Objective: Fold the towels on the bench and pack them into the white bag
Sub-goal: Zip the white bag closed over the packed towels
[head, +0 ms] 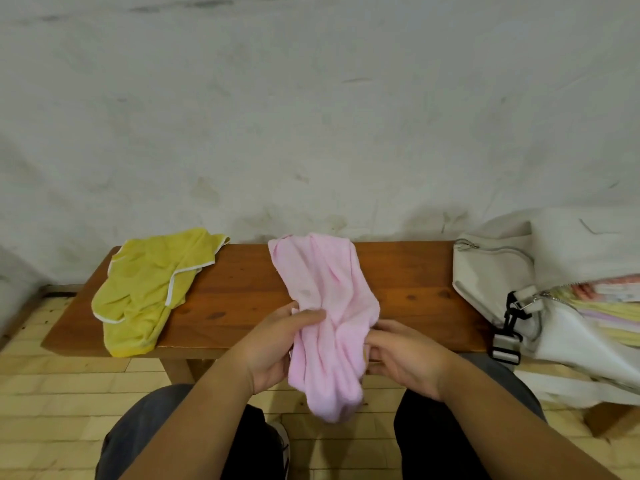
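A crumpled pink towel (327,317) lies across the middle of the wooden bench (242,289) and hangs over its front edge. My left hand (277,341) grips the towel's left side, thumb on top. My right hand (398,355) holds the towel's right edge, its fingers curled into the cloth. A yellow towel with white trim (149,289) lies rumpled on the bench's left end. The white bag (540,289) rests on the bench's right end, unzipped, with folded pastel towels (609,306) showing inside.
A grey stained wall rises right behind the bench. The floor is pale wooden tile. My knees in dark trousers sit below the bench's front edge. The bag's black strap buckle (509,341) hangs at the bench's right front corner.
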The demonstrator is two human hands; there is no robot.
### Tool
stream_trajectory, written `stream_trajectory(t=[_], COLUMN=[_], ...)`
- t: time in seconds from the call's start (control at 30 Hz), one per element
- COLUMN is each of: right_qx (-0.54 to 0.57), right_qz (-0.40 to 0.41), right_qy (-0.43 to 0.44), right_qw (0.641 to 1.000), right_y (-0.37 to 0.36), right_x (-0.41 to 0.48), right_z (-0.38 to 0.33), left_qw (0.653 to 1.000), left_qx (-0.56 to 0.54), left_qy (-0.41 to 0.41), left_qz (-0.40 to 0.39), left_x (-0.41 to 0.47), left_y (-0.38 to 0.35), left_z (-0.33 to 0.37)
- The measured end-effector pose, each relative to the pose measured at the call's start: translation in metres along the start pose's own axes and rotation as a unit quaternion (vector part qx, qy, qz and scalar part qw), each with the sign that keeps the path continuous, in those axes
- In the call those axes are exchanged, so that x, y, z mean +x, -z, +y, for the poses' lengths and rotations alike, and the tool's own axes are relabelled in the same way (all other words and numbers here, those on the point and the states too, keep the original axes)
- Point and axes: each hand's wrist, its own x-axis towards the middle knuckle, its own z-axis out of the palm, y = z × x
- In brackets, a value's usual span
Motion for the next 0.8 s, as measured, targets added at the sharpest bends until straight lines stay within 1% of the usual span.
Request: stream_trajectory(t=[0.03,0.1,0.2,0.23,0.3,0.4,0.47,0.5,0.57,0.63,0.73,0.8], right_qx=[0.005,0.053,0.121,0.127,0.168,0.187,0.199,0.193,0.198,0.194,0.157,0.145], right_qz=[0.017,0.039,0.108,0.138,0.188,0.165,0.167,0.120,0.053,0.004,-0.020,-0.031], right_qy=[0.018,0.039,0.043,0.046,0.033,0.052,-0.022,-0.034,-0.054,-0.061,-0.068,-0.065], right_qw=[1.000,0.997,0.986,0.981,0.967,0.967,0.966,0.973,0.977,0.979,0.985,0.987], right_y=[0.000,0.002,0.011,0.010,0.009,0.014,0.012,0.016,0.017,0.017,0.014,0.012], right_x=[0.001,0.001,-0.001,-0.001,0.003,-0.008,-0.003,-0.009,-0.017,-0.018,-0.021,-0.023], right_z=[0.000,0.001,-0.002,-0.006,-0.008,-0.002,-0.019,-0.018,-0.017,-0.016,-0.015,-0.017], left_qw=[1.000,0.999,0.996,0.993,0.987,0.978,0.971,0.969,0.969,0.979,0.991,0.996], left_qx=[0.003,0.002,-0.028,-0.039,-0.058,-0.082,-0.109,-0.126,-0.145,-0.143,-0.122,-0.086], left_qy=[-0.006,-0.025,-0.043,-0.046,-0.050,-0.054,-0.059,-0.061,-0.063,-0.058,-0.029,-0.006], left_qz=[0.007,0.026,0.078,0.100,0.139,0.184,0.202,0.205,0.188,0.136,0.057,0.016], left_x=[0.000,0.000,0.004,0.006,0.008,0.009,0.009,0.009,0.007,0.004,0.000,-0.001], left_y=[0.000,0.001,0.008,0.011,0.016,0.022,0.024,0.026,0.027,0.025,0.023,0.021], left_z=[0.001,0.002,0.005,0.005,0.006,0.006,0.009,0.010,0.013,0.015,0.016,0.013])
